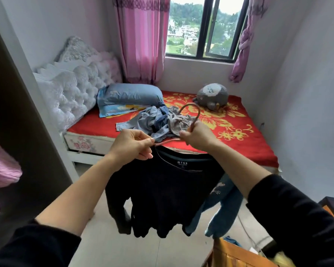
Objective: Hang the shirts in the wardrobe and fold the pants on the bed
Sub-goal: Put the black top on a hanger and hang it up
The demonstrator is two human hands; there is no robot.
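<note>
A black long-sleeved shirt (166, 189) was held up before the foot of the bed. It was draped on a thin reddish-brown hanger (193, 107) and hung free above the pale floor. The hanger's neck, just below the hook, was gripped in the curled fingers of the right hand (198, 134), and its left arm was pinched at the collar by the left hand (132, 145). The hanger's long axis was seen to run left to right across the view, slightly lower at the left end, with the hook arching up and away from the right hand. The dark panel taken to be the wardrobe (21, 116) stood well to the left, so the left hand was the nearer one. A leftward swing, with the hook turned toward the rail, was judged to be called for. A heap of grey-blue clothes (158, 122) lay on the red flowered bed (239, 135).
</note>
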